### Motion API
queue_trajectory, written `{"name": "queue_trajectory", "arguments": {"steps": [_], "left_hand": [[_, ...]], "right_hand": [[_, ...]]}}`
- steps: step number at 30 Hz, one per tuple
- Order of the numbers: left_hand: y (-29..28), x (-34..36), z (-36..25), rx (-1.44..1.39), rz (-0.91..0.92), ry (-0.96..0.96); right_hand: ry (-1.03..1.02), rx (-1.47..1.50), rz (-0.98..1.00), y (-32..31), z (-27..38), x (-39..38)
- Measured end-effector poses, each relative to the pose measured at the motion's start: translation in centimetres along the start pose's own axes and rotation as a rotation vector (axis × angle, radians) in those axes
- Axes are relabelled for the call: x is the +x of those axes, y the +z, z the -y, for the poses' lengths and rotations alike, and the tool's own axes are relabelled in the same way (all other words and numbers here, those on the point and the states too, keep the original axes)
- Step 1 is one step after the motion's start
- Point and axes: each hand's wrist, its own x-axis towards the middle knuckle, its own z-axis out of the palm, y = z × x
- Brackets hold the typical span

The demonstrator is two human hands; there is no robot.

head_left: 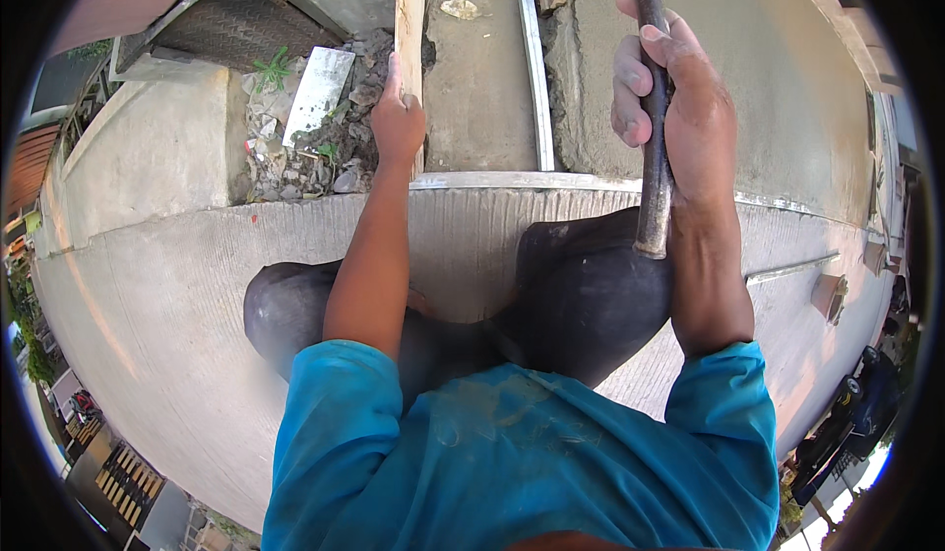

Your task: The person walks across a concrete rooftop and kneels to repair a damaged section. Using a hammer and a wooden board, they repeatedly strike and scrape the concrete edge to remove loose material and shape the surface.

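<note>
My left hand grips the left side of an upright wooden board, its index finger stretched along the wood and its other fingers curled. My right hand is raised, its fingers wrapped round a worn, dark metal rod. The rod's lower end hangs above my right knee, and its upper end runs out of view at the top. To the right of the board lies a concrete strip, bordered by a pale straight bar.
Smooth grey concrete spreads at the far right. Rubble with a white slab lies left of the board. I squat on ribbed concrete pavement. A long thin strip and a small block-like object lie to the right.
</note>
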Motion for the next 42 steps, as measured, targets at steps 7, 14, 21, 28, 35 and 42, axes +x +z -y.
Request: {"name": "queue_trajectory", "arguments": {"steps": [7,14,21,28,35,42], "left_hand": [[-0.5,-1.3,-1.4,0.170,0.220,-0.281],[-0.7,-1.3,-0.3,0.134,0.274,-0.297],[-0.6,-1.2,-0.4,0.181,0.310,-0.311],[-0.3,-1.6,1.1,0.170,0.301,-0.276],[-0.2,-0.5,0.7,0.181,0.304,-0.238],[0.3,-1.3,1.1,0.203,0.301,-0.222]], "right_hand": [[-0.687,-0.827,0.028,0.7,-4.8,7.0],[-1.054,-0.828,-0.104,7.0,-8.5,11.1],[-0.238,-1.255,0.397,5.0,-18.9,12.4],[-0.513,-0.869,0.166,8.0,-14.2,9.8],[-0.322,-1.234,0.344,4.8,-19.4,12.4],[-0.468,-1.027,0.199,4.8,-18.3,10.1]]}}
